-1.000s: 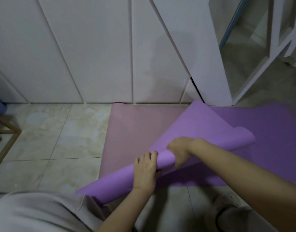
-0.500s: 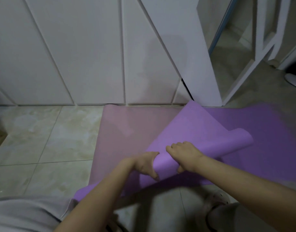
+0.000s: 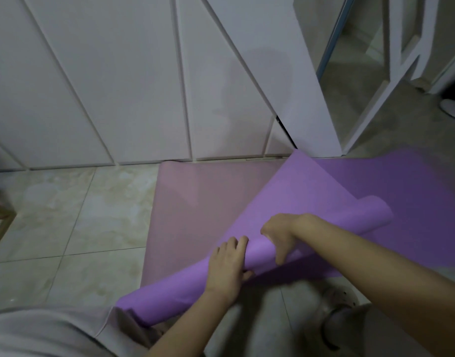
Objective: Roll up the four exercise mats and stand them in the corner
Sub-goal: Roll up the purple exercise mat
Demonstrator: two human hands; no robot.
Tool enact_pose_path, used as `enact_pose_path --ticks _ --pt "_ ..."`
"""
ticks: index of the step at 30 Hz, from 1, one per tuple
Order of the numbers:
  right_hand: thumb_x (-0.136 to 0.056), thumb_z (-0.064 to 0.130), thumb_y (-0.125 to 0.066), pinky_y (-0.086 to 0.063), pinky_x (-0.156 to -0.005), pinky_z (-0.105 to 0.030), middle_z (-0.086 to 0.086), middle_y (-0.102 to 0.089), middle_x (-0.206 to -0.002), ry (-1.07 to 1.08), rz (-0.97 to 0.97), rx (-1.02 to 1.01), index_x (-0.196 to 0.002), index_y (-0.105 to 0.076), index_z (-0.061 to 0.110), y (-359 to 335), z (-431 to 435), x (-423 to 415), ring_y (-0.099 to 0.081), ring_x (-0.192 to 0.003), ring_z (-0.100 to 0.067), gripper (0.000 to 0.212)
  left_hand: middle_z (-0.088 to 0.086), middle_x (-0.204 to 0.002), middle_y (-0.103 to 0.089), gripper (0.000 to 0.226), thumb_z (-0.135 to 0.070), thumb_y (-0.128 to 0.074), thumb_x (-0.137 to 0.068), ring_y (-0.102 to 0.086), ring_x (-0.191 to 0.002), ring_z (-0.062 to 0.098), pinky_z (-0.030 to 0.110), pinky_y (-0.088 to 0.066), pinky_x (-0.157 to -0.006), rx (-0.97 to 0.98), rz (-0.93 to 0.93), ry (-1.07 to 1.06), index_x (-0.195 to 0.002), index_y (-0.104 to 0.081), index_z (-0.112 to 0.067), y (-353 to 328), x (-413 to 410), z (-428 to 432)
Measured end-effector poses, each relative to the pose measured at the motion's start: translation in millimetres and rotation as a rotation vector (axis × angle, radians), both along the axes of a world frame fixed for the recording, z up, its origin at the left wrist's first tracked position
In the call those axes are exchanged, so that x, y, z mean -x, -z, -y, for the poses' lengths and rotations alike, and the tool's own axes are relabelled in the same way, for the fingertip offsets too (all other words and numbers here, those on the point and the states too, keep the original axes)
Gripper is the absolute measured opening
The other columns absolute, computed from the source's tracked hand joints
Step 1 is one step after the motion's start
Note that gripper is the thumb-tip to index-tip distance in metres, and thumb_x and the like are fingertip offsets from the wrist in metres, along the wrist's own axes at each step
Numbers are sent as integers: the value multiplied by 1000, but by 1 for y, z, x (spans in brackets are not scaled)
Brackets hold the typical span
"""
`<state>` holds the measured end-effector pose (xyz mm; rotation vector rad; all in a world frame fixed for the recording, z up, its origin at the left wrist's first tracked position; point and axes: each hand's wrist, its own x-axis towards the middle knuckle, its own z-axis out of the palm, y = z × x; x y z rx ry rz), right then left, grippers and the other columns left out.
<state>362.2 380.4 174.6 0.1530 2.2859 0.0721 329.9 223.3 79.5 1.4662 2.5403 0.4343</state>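
Purple exercise mat (image 3: 306, 199): on the floor (image 3: 74, 215), overlapping a pink mat (image 3: 195, 210). Its loose roll runs from our near left to far right.
Left hand (image 3: 227, 266), right hand (image 3: 280, 237): side by side at mid-roll, both curled round it.
The unrolled length lies to our right.

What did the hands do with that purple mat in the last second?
The left grip, a bare hand, shifted: half a second ago it curled round the roll's near side; now it lies over the top of the purple mat, thumb beneath. The right grip kept holding the roll beside it. The roll has hardly advanced, and the pink mat underneath stayed flat.
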Motion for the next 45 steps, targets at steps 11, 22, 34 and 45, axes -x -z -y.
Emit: enact_pose_path --ticks 11,22,34,45 --pt "-72 44 -76 -42 -90 -33 -9 -55 -127 -16 -33 -105 -129 -44 12 8 -8 -24 -55 -114 -28 73 10 -127 -55 72 -39 -73 -74 -51 -114 30 35 -40 -91 190 300 85 -132 -38 -13 -7 10 -20" --pt "-73 45 -75 -40 -86 -35 -13 -55 -122 -99 -205 -176 -130 -36 7 5 -8 -37 -56 -109 -31 79 7 -141 -46 88 -38 -81 -71 -44 -127 25 26 -35 -100 344 469 246 -140 -34 -12 -28 40 -40" --pt "-61 52 -81 -51 -86 -32 -6 -63 -113 56 93 18 -117 -58 14 2 -15 -10 -60 -98 -26 71 2 -126 -48 86 -49 -72 -69 -49 -116 25 32 -36 -93 95 127 -24 -141 -31 -23 0 -13 -12" --pt "-70 34 -80 -39 -89 -37 -15 -48 -128 -186 -141 -267 -138 -26 7 10 -12 -36 -53 -114 -30 92 10 -130 -54 84 -42 -80 -70 -51 -116 29 32 -40 -93 234 391 170 -135 -36 -12 -9 26 -43"
